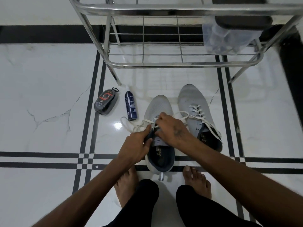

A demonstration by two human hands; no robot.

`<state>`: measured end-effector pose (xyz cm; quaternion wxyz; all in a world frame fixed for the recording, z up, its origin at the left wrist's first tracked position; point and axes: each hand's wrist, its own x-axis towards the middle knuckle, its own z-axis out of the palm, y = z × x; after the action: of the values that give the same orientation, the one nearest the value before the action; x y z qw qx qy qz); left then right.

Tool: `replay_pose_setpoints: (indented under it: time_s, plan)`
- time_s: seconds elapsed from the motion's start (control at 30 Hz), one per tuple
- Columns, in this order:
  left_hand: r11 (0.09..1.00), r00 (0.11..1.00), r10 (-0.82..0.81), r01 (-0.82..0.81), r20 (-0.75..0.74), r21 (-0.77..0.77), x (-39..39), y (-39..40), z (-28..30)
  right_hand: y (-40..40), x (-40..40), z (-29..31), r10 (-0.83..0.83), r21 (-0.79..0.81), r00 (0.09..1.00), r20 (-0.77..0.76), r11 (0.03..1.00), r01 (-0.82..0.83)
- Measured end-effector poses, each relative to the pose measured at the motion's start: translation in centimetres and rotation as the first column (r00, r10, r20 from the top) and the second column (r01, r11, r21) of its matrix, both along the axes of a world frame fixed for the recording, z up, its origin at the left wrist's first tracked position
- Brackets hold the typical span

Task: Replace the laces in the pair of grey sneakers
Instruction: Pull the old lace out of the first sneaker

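Left hand grips the near sneaker by its collar; right hand beside it pinches the white lace

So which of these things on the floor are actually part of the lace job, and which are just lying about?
Part of the job:
- near grey sneaker, left hand gripping its collar
- its white lace, right hand pinching it
- second grey sneaker, still laced

Lying about:
- dark spray can
- shoe polish sponge case
- steel shoe rack
- plastic bag on the rack
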<state>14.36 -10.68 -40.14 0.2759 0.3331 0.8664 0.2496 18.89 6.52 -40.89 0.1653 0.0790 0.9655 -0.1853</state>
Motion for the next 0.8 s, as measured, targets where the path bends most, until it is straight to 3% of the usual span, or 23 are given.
replay_pose_setpoints:
  time_s: [0.1,0.13,0.2,0.27,0.33,0.4,0.5,0.57,0.63,0.7,0.77,0.8]
  plan:
    - [0.999,0.998,0.044,-0.044,0.050,-0.008,0.2,0.0,-0.1,0.8,0.2,-0.1,0.067,0.038,0.991,-0.119,0.997,-0.063]
    - [0.998,0.997,0.061,-0.060,0.057,-0.010,0.2,-0.1,-0.2,1.5,0.3,0.2,0.006,0.017,0.990,-0.143,1.000,-0.003]
    - [0.997,0.995,0.083,-0.082,0.055,-0.015,0.3,-0.2,-0.5,4.0,0.7,1.2,-0.272,-0.016,0.942,-0.198,0.961,0.275]
    - [0.996,0.995,0.087,-0.086,0.041,-0.021,0.2,-0.4,-0.6,6.9,1.3,2.5,-0.535,-0.077,0.802,-0.267,0.841,0.536]
    - [0.998,0.998,0.061,-0.061,0.017,-0.031,0.2,-0.5,-0.6,8.5,2.0,3.3,-0.611,-0.038,0.756,-0.235,0.783,0.621]
    - [0.999,1.000,0.030,-0.030,-0.005,-0.032,0.4,-0.3,-0.5,7.9,1.9,3.7,-0.512,0.074,0.836,-0.199,0.842,0.534]
    - [1.000,1.000,-0.001,0.001,-0.019,-0.013,0.2,0.0,-0.4,4.0,1.1,3.3,-0.255,-0.014,0.941,-0.225,0.966,0.258]
    - [1.000,1.000,-0.007,0.006,-0.014,-0.019,0.1,0.1,-0.3,1.5,0.5,2.1,-0.030,0.012,0.995,-0.091,0.999,0.031]
    - [0.999,1.000,-0.008,0.008,-0.007,-0.035,0.1,0.0,-0.2,0.3,0.4,1.2,0.089,0.054,0.996,0.021,0.994,-0.090]
    - [0.999,1.000,0.007,-0.007,0.001,-0.047,0.3,-0.2,-0.2,0.7,0.5,0.9,0.026,-0.022,1.000,-0.007,0.999,-0.026]
    - [0.998,1.000,0.027,-0.027,-0.002,-0.050,0.2,-0.4,-0.4,2.5,0.8,1.3,-0.229,-0.127,0.969,-0.096,0.968,0.217]
    - [0.998,1.000,0.028,-0.028,-0.002,-0.051,0.2,-0.5,-0.5,3.8,1.2,1.6,-0.390,-0.166,0.908,-0.153,0.916,0.366]
